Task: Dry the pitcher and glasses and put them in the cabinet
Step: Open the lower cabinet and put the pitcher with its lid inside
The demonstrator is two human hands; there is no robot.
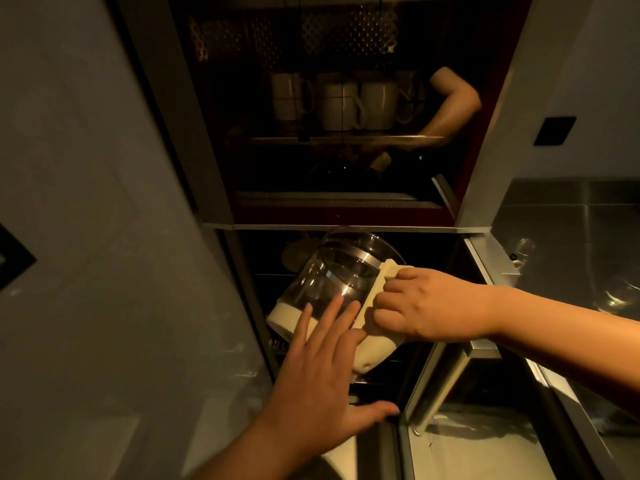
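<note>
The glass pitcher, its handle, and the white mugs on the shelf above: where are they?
glass pitcher [332, 275], head view, on its clear glass wall.
pitcher handle [375, 289], head view, on the cream strip beside the right hand.
white mugs [377, 102], head view, on one mug's side.

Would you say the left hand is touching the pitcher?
Touching: the head view shows the left hand's straight fingers lying flat on the pitcher's glass side.

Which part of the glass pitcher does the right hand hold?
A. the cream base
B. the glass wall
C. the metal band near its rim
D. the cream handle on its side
D: the right hand has its fingers curled round the cream handle of the tilted pitcher, while the left hand lies with straight fingers against the glass and base.
</note>
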